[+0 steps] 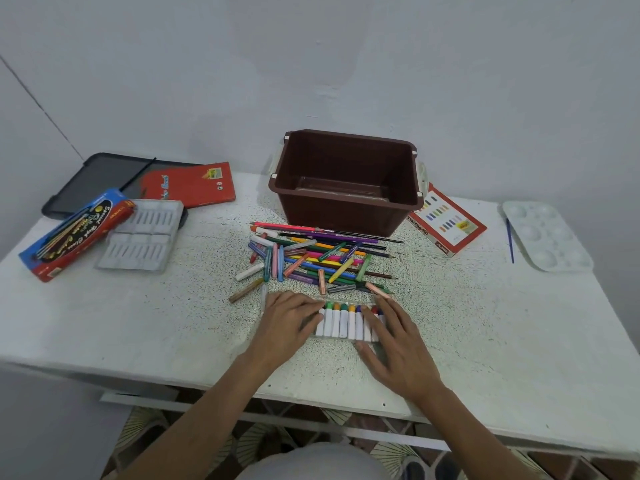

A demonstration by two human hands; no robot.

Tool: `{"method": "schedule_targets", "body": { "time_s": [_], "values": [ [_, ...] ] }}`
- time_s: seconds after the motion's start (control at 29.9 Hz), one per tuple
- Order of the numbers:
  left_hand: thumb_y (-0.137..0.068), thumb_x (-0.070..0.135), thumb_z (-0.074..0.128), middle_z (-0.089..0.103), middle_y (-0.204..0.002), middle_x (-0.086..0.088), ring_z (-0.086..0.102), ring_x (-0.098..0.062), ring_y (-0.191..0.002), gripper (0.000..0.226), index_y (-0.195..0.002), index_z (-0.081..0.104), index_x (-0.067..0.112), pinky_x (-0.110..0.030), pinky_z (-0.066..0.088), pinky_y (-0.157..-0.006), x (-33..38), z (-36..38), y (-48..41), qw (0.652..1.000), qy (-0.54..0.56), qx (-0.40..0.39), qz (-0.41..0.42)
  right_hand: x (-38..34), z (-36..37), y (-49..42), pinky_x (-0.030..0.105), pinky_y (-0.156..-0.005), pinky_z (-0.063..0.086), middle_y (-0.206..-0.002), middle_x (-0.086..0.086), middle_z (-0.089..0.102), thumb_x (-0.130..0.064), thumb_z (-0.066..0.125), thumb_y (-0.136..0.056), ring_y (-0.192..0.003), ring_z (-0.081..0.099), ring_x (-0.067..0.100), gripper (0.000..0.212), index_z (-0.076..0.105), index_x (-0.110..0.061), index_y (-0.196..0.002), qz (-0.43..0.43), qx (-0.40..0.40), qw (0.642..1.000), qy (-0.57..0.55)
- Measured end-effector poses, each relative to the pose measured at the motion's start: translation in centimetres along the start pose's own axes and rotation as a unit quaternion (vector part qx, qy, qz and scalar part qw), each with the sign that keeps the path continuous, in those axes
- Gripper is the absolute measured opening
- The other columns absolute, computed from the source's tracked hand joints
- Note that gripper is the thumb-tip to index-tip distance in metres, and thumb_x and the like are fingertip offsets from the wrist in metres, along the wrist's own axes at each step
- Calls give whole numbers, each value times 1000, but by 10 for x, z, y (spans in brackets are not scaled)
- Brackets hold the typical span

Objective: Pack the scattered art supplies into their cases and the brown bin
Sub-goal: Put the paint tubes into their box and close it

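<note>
A clear plastic case of white markers with coloured caps lies flat near the table's front edge. My left hand rests on its left end with fingers straight. On its right end lies my right hand, fingers spread over the markers. Just behind the case sits a loose pile of coloured pencils, crayons and pens. The empty brown bin stands behind the pile, against the wall.
At the left lie a blue-and-red pencil box, an empty grey pastel tray, a red box and a dark case. To the right are an oil pastel box, a blue brush and a white palette.
</note>
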State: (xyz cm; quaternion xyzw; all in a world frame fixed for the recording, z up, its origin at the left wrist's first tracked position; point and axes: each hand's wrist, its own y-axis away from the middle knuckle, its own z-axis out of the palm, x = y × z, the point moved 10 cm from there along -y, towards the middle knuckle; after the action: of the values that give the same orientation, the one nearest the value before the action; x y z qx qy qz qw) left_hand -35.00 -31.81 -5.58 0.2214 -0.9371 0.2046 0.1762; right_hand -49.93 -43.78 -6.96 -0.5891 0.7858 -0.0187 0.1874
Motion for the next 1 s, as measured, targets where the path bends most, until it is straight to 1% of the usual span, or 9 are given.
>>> {"method": "schedule_targets", "body": {
  "time_s": [0.1,0.2,0.3,0.4,0.53,0.67,0.74,0.9,1.0],
  "values": [
    [-94,44,44,68,-101,9,54,-10,-95,39,-113,70,22,-26,30,-86,0,-3,1,1000,14,14,-6,0,-1,0,50,-111,37,-154,12,36,-54,46,-98,-144,29,29,61,38,-22,-149,2,-1,1000,1],
    [-96,37,47,67,-98,8,54,-9,-92,32,-110,71,20,-31,39,-85,-10,-16,0,998,32,50,-26,-1,-1,-1,49,-112,36,-154,12,36,-56,43,-98,-145,28,28,61,38,-22,-149,2,-6,1000,6],
    [-92,20,61,67,-94,2,57,-14,-88,18,-107,71,16,-35,43,-82,-33,-40,-4,990,18,106,-90,0,0,-1,49,-112,37,-154,12,35,-57,41,-99,-145,27,28,61,38,-23,-149,7,-10,1000,7],
    [-87,10,67,70,-92,-5,61,-21,-78,17,-103,72,13,-38,49,-75,-62,-64,-8,977,-41,142,-151,3,2,0,50,-111,38,-155,10,34,-57,41,-98,-145,26,27,61,38,-23,-149,14,-19,1000,8],
    [-88,14,66,71,-100,-7,62,-26,-84,21,-107,72,15,-41,49,-75,-103,-73,-13,969,-81,97,-213,3,3,0,50,-111,38,-156,10,33,-58,39,-99,-146,25,27,62,37,-24,-150,18,-22,1000,6],
    [-91,21,62,73,-98,-3,65,-25,-85,23,-112,71,19,-41,50,-78,-113,-73,-18,970,-82,49,-221,1,2,-1,50,-112,37,-156,10,33,-59,37,-99,-146,25,27,62,37,-24,-150,15,-22,1000,4],
    [-90,25,65,74,-96,-1,67,-25,-86,23,-112,71,21,-39,51,-79,-117,-74,-20,971,-69,40,-224,1,2,-1,49,-112,37,-156,10,33,-59,37,-99,-146,25,27,62,37,-24,-150,17,-23,1000,3],
    [-91,37,63,74,-91,5,67,-18,-80,20,-107,70,26,-33,53,-72,-125,-74,-24,971,-77,23,-226,1,2,-1,49,-112,36,-156,10,33,-60,36,-99,-146,24,27,62,37,-24,-150,19,-27,999,5],
    [-90,28,64,72,-98,5,66,-16,-83,30,-120,64,25,-29,52,-70,-121,-80,-22,969,-24,49,-242,1,2,-1,48,-112,36,-156,10,33,-59,37,-99,-146,25,27,62,38,-24,-149,20,-26,999,4]
  ]
}}
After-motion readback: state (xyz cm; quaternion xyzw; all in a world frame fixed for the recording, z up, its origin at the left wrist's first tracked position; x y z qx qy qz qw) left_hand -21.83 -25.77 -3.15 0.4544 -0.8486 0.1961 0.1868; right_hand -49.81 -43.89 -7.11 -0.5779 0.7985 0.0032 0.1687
